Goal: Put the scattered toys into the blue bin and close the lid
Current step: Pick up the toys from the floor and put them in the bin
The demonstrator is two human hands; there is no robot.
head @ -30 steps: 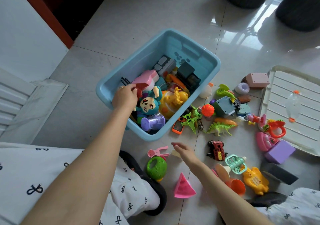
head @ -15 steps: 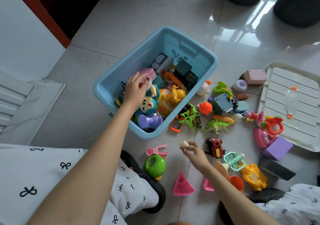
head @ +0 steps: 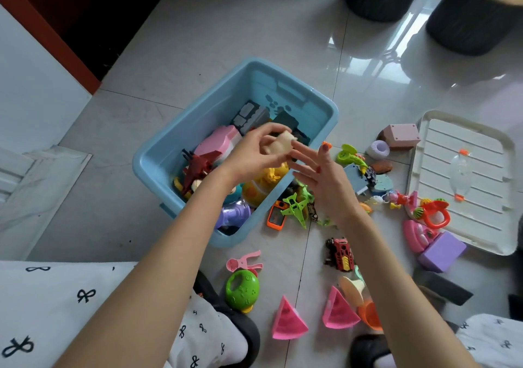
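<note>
The blue bin [head: 333, 112] stands open on the tiled floor, half full of toys. Both my hands hover over its near right part. My left hand [head: 249, 155] curls its fingers around a small cream toy [head: 284, 141]. Just to the right of that toy, my right hand [head: 322, 181] has its fingers spread and holds nothing. The white ribbed lid [head: 481, 226] lies flat on the floor at the right. Scattered toys lie between bin and lid: a green plane [head: 294, 206], an orange phone [head: 276, 218] and a red car [head: 341, 253].
Near my knees lie a green round toy [head: 242, 290], a pink clip [head: 244, 261] and two pink wedges [head: 287, 321]. A purple block [head: 441, 250] and a pink box [head: 402, 135] sit by the lid. Two dark stools [head: 475, 19] stand at the back right.
My right hand rose from the floor with the small cream toy to above the bin. My left hand left the pink toy in the bin and closed on the cream toy.
</note>
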